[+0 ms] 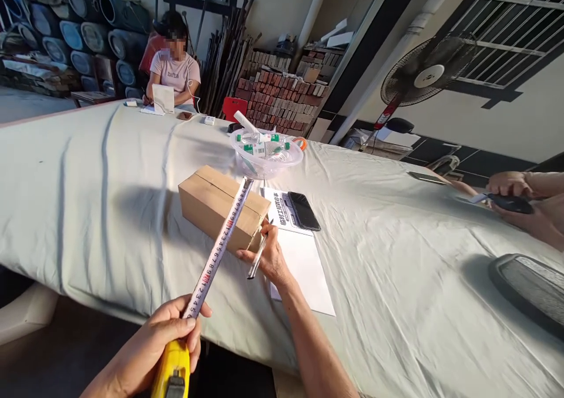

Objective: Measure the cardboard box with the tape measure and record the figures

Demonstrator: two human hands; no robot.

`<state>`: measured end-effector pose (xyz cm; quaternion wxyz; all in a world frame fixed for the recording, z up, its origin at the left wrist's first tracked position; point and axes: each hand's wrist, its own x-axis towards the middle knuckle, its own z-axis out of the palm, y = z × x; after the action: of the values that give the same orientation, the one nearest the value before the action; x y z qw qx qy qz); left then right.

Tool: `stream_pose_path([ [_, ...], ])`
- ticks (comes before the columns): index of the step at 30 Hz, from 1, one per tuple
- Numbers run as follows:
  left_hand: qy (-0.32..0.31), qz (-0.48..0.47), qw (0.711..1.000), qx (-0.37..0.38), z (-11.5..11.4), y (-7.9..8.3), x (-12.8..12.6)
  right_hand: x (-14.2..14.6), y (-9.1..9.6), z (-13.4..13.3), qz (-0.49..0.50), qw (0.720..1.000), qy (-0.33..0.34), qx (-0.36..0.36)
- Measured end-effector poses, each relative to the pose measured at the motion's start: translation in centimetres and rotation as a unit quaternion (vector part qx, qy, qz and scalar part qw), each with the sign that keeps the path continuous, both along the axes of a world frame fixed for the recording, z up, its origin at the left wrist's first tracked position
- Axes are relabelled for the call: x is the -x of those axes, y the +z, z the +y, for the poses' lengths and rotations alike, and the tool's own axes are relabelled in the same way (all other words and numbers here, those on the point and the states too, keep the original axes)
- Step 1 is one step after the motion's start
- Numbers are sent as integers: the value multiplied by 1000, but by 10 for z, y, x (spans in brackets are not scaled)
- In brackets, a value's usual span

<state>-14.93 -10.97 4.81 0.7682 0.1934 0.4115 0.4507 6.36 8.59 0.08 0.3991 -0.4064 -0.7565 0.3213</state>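
Note:
My left hand (178, 326) is closed around a yellow tape measure (173, 370), thumb on the drawn-out blade. The white blade (217, 251) slants up and away, its metal tip in front of the top of a brown cardboard box (211, 201). Whether the tip touches the box, I cannot tell. At the box's near right end, my right hand (271, 257) has its fingers against the cardboard and also holds a slim, clear pen (259, 256). Beside that hand lie a printed white sheet (304, 268) and a black phone (304, 211).
A plastic basin (267, 166) of bottles stands behind the box on the cloth-covered table (374, 280). Another person (175, 72) sits at the far end. At the right, another person's hands (513, 201) hold a dark object. A dark-rimmed object (529, 286) lies nearer, and a fan (429, 76) stands beyond.

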Motion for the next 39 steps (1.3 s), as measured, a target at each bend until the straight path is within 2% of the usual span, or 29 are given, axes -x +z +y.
stream_pose_path([
  [10, -16, 36, 999, 28, -21, 1, 15, -7, -2, 3, 13, 997, 34, -68],
  [19, -13, 85, 996, 18, -26, 1, 17, -12, -7, 4, 14, 997, 38, -73],
  [24, -12, 114, 993, -8, -19, 4, 8, -7, -2, 4, 57, 996, 41, -55],
  [27, -30, 139, 989, -32, -15, 10, 8, -5, 7, 2, 148, 987, 68, 8],
  [30, -98, 208, 971, -62, -9, 19, 18, -9, 17, -1, 208, 972, 68, 82],
  [33, -186, 300, 932, -86, 3, 33, 33, -17, 25, -5, 217, 966, 67, 120],
  [36, -238, 369, 895, -82, 18, 53, 49, -25, 33, -7, 220, 966, 67, 115],
  [39, -255, 422, 866, -85, 36, 72, 66, -31, 40, -9, 202, 975, 47, 86],
])
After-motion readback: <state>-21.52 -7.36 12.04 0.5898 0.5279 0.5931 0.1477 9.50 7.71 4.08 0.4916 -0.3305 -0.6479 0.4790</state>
